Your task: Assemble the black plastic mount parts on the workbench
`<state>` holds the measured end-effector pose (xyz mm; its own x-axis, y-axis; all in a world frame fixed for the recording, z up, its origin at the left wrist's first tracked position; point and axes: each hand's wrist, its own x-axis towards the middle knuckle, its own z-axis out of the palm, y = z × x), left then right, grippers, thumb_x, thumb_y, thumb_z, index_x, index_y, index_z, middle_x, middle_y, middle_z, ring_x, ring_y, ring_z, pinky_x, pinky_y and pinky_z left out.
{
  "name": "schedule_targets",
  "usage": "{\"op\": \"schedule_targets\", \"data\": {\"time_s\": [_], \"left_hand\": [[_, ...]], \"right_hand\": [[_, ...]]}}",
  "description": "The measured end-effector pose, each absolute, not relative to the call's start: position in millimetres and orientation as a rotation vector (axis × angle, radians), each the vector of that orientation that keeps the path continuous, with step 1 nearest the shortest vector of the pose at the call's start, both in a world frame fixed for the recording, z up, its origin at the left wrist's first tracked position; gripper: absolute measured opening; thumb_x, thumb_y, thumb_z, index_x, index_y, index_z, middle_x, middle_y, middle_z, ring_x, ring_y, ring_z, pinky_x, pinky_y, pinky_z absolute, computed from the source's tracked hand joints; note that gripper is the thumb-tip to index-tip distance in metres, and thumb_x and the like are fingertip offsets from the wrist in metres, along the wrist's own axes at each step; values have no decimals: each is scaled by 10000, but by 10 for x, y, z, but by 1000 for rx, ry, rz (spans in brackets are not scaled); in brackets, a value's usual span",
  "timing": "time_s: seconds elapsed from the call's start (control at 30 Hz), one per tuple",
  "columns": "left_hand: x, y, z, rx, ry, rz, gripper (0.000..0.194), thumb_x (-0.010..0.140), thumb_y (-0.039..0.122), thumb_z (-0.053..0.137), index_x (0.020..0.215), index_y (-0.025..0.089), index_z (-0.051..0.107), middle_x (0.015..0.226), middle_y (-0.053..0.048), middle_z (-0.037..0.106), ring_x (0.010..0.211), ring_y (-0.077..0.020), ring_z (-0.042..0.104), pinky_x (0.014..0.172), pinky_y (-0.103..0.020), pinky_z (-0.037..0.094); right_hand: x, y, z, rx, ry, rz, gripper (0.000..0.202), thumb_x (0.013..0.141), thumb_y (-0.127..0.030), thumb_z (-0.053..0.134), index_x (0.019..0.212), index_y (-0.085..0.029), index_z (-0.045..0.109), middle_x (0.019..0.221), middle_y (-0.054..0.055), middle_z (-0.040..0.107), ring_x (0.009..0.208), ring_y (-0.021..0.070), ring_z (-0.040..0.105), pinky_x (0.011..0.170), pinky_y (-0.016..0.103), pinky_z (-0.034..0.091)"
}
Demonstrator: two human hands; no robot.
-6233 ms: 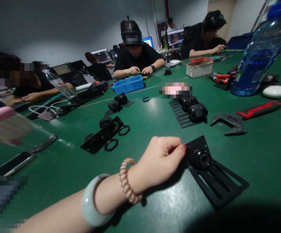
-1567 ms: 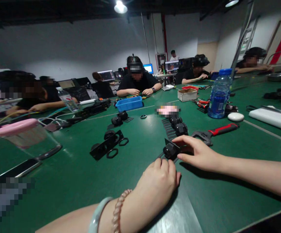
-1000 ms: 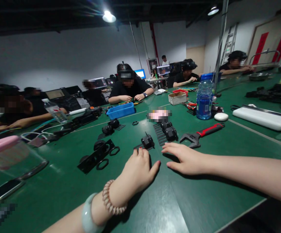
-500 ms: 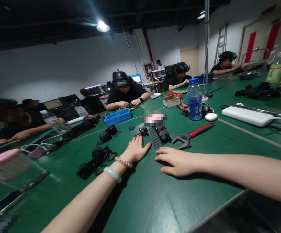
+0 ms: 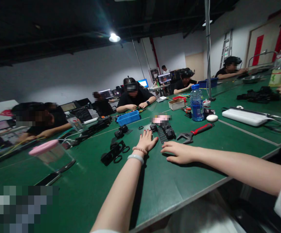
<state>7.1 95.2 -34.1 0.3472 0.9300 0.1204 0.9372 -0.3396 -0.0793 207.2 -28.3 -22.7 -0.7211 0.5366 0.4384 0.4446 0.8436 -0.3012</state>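
My left hand, with a beaded bracelet and a pale bangle at the wrist, lies flat on the green table, fingers spread and holding nothing. Just beyond its fingertips is a small black part. To its right my right hand rests palm down, fingers apart and nothing in it. A ribbed black piece lies just beyond the gap between both hands. The adjustable wrench with a red and black handle lies beyond my right hand. Black parts and rings are left of my left hand.
Beyond the hands stand a blue tray, a blue-capped bottle and a small box. A white power strip lies right; a pink-lidded container stands left. Several people sit around the table.
The camera view has shifted, so the table's front edge shows more and objects on the left appear further right. Both hands stay flat on the table, near the same parts.
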Motion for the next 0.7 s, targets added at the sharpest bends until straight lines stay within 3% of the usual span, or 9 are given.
{"op": "schedule_targets", "data": {"time_s": [0.13, 0.3, 0.47, 0.57, 0.7], "left_hand": [[-6, 668, -284, -2279, -1682, -276, 670, 761, 524, 158, 1279, 99, 156, 1358, -110, 94, 1235, -263, -29, 972, -466, 31], [-171, 294, -184, -2153, -1543, -307, 621, 755, 478, 236, 1265, 123, 234, 1359, -71, 119, 1231, -261, -80, 977, -470, -51], [-314, 17, -80, -2077, -1448, -283, 559, 758, 409, 272, 1250, 144, 278, 1361, -35, 112, 1230, -242, -104, 974, -466, -105], [-448, -109, 38, -2034, -1481, -314, 585, 741, 406, 324, 1263, 153, 244, 1364, -39, 84, 1228, -256, -106, 963, -482, -115], [-778, -214, 252, -1981, -1575, -390, 678, 710, 420, 396, 1288, 181, 135, 1371, -32, 25, 1223, -262, -125, 960, -488, -107]], "right_hand": [[2042, -401, -239, -681, -2442, 106, 282, 745, -223, 452, 1009, -148, 518, 1100, 105, 444, 1101, 183, 344, 904, 325, 318], [1840, -397, -307, -663, -2401, 3, 222, 749, -208, 431, 929, -152, 548, 1094, 99, 442, 1090, 173, 355, 900, 305, 327], [1461, -302, -341, -800, -2315, -52, 229, 715, -238, 471, 904, -138, 553, 1148, 120, 407, 1115, 210, 320, 916, 364, 294], [1245, -245, -351, -894, -2340, -18, 333, 705, -317, 482, 979, -138, 542, 1214, 125, 353, 1166, 244, 238, 939, 396, 238], [1119, -191, -351, -1041, -2433, 107, 532, 719, -481, 410, 1185, -226, 388, 1308, 85, 237, 1216, 275, 86, 934, 470, 169]]}}
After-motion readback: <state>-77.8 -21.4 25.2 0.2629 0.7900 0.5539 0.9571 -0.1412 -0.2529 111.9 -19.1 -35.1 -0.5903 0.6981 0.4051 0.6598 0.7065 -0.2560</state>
